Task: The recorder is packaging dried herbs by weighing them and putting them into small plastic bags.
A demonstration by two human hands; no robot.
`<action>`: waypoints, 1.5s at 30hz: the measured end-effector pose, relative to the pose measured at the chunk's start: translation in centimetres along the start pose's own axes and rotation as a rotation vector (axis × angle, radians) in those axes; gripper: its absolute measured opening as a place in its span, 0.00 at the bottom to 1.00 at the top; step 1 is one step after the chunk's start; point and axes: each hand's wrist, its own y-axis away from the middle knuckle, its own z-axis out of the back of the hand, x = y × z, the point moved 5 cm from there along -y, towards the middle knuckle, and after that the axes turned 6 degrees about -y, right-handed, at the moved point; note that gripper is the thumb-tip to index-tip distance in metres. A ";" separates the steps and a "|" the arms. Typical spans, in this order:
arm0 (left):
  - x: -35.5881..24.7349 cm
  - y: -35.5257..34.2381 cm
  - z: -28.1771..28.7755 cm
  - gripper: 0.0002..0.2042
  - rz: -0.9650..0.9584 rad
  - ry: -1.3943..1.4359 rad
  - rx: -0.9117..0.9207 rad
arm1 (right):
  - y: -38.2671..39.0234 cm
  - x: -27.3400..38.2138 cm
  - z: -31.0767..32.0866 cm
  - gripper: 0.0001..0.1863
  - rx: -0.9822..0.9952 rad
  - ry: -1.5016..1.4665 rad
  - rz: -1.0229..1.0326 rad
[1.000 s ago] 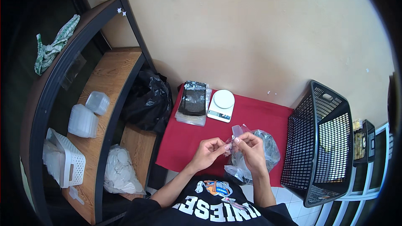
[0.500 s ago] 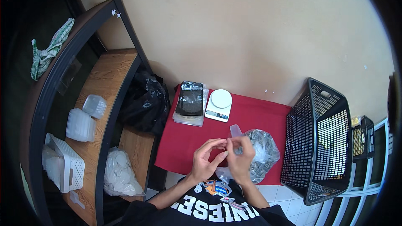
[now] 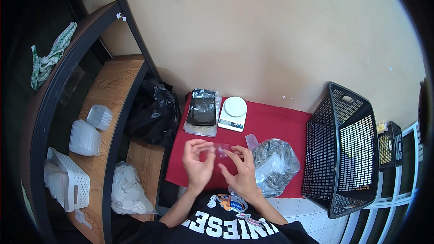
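Over the bench (image 3: 275,119), left of the bag (image 3: 278,167), the left hand (image 3: 198,166) pinches a clear packet (image 3: 220,150) at its left edge, and the right hand (image 3: 242,172) meets the opposite edge (grip not discernible).

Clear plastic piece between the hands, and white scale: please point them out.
Clear plastic piece (image 3: 221,150), head view: its middle.
White scale (image 3: 235,109), head view: its round platform.

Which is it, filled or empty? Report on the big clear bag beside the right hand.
Filled, at least partly: the clear bag bulges on the red cloth, grey contents showing through its plastic.
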 end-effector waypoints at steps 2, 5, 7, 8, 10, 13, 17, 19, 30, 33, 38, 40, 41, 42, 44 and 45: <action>-0.3 -1.4 3.2 0.11 -0.079 -0.127 -0.132 | 0.7 -1.0 0.7 0.23 -0.029 -0.030 -0.034; -2.9 -3.7 9.8 0.07 -0.163 -0.453 -0.313 | 0.7 -2.2 2.8 0.18 -0.107 -0.032 -0.069; -3.2 -4.7 15.3 0.05 -0.222 -0.598 -0.368 | 1.0 -2.9 4.1 0.16 -0.165 0.015 -0.115; -3.3 -4.8 17.7 0.05 -0.156 -0.676 -0.424 | 1.2 -3.4 4.3 0.14 -0.183 -0.008 -0.153; -3.3 -5.0 21.6 0.06 -0.087 -0.756 -0.479 | 1.6 -4.2 4.7 0.13 -0.179 -0.019 -0.162; -4.3 -5.2 24.4 0.07 -0.307 -1.181 -0.486 | 1.8 -4.4 5.0 0.11 -0.174 -0.044 -0.150; -3.9 -5.4 26.0 0.10 -0.349 -1.309 -0.554 | 1.9 -4.6 5.2 0.09 -0.171 -0.041 -0.132; -3.6 -5.2 25.7 0.12 -0.488 -1.322 -0.550 | 1.7 -4.3 5.5 0.09 -0.176 -0.026 -0.128; -7.2 -0.4 18.3 0.13 -0.890 -1.148 -0.714 | 2.4 -3.5 15.2 0.23 -0.372 0.279 -0.188; -3.5 0.4 9.1 0.08 -0.343 -0.400 -0.288 | 3.6 -4.2 15.3 0.33 -0.171 0.276 -0.353; 4.2 7.3 -7.6 0.25 0.328 0.064 0.769 | 7.2 -10.9 10.5 0.17 0.081 0.241 -0.406; 4.9 8.9 -10.1 0.29 0.198 -0.126 0.907 | 6.9 -10.6 10.1 0.10 -0.164 0.080 -0.248; 4.9 9.2 -10.7 0.31 0.084 -0.204 0.991 | 6.8 -10.8 10.7 0.10 -0.169 0.083 -0.244; 4.8 9.3 -10.9 0.29 0.043 -0.190 1.004 | 6.9 -11.1 12.4 0.06 -0.316 -0.007 -0.261; 3.0 7.8 -10.5 0.26 0.092 -0.186 1.017 | 7.1 -11.5 15.7 0.04 -0.588 -0.259 -0.326; 2.5 7.0 -10.3 0.22 0.145 -0.181 1.023 | 6.9 -11.8 17.2 0.06 -0.708 -0.423 -0.367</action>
